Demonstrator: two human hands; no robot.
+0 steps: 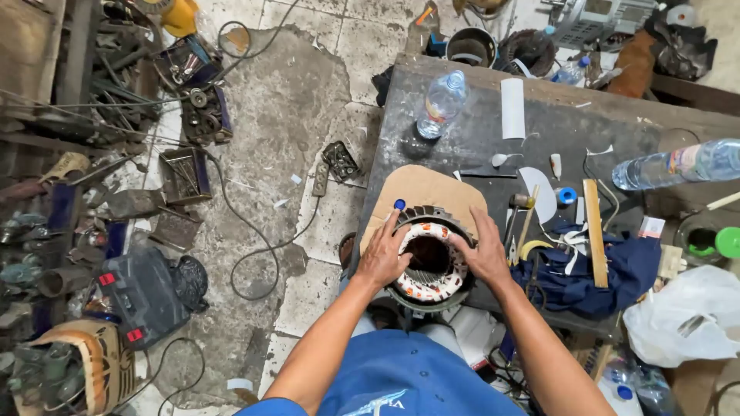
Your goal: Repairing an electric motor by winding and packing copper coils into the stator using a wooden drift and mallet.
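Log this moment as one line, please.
left hand: on stator rim | right hand: on rim | stator: on cardboard, bench

Left hand and right hand cover both flanks of the motor stator; fingertip contact unreadable. Stator's near rim is hidden behind the blue shirt. Plastic bottle far right of right hand: cut by frame edge. Floor clutter left of left hand too small to identify.
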